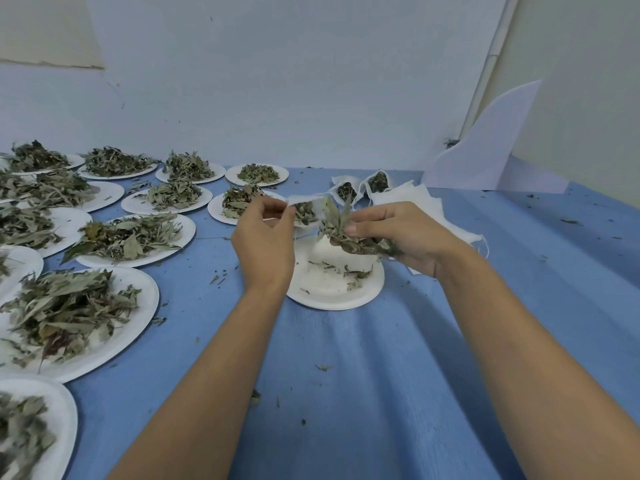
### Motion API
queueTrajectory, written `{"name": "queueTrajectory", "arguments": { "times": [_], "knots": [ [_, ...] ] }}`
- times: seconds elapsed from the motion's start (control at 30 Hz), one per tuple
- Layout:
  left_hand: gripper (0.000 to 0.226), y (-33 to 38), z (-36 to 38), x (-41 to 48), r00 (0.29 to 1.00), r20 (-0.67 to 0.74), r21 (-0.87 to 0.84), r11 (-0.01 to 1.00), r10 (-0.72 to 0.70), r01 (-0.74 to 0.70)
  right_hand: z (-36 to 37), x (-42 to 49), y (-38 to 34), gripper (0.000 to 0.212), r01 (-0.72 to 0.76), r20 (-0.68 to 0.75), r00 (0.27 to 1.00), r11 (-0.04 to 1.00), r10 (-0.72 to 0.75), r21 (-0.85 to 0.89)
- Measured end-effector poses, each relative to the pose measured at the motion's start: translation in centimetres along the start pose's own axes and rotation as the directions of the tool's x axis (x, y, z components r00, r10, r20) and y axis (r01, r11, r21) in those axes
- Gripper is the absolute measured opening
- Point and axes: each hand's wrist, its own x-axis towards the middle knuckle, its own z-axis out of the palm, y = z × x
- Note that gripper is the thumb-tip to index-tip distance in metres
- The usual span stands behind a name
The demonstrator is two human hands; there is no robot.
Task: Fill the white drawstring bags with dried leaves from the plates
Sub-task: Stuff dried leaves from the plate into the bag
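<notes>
the left hand (265, 237) pinches the limp bag (306, 213) by its rim. at its 3 o'clock the right hand (398, 233) clutches leaves (341, 230), likely light and brittle.

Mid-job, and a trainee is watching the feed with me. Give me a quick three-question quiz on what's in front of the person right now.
1. What does the right hand grip? A) a paper cup B) a bunch of dried leaves C) a spoon
2. True or false: the plate under the hands is heaped with leaves.
3. Fill in: the left hand pinches the mouth of a white ____.

Key
1. B
2. False: only a few scraps lie on it.
3. drawstring bag
</notes>
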Motion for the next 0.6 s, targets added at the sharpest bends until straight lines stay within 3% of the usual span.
{"name": "queueTrajectory", "arguments": {
  "times": [0.13, 0.27, 0.43, 0.6],
  "knots": [
    [0.014, 0.0, 0.4, -0.4, 0.996, 0.084, -0.012, 0.999, -0.04, 0.042, 0.0, 0.0, -0.3, 0.013, 0.017, 0.025, 1.0, 1.0, -0.017, -0.003],
    [0.006, 0.2, 0.4, -0.5, 0.993, 0.113, 0.019, 0.999, -0.041, 0.039, 0.7, 0.1, -0.3, 0.014, 0.048, -0.089, 0.993, 0.944, -0.081, -0.325],
    [0.003, 0.4, 0.5, -0.6, 0.976, 0.216, 0.099, 0.995, -0.036, 0.015, 1.7, 0.5, -0.3, 0.015, 0.042, -0.189, 0.965, 0.816, -0.183, -0.577],
    [0.006, 0.8, 0.6, -0.8, 0.933, 0.353, 0.01, 0.998, -0.063, 0.064, 2.6, 1.0, 0.4, 0.017, 0.026, -0.266, 0.923, 0.738, -0.277, -0.675]
  ]
}}
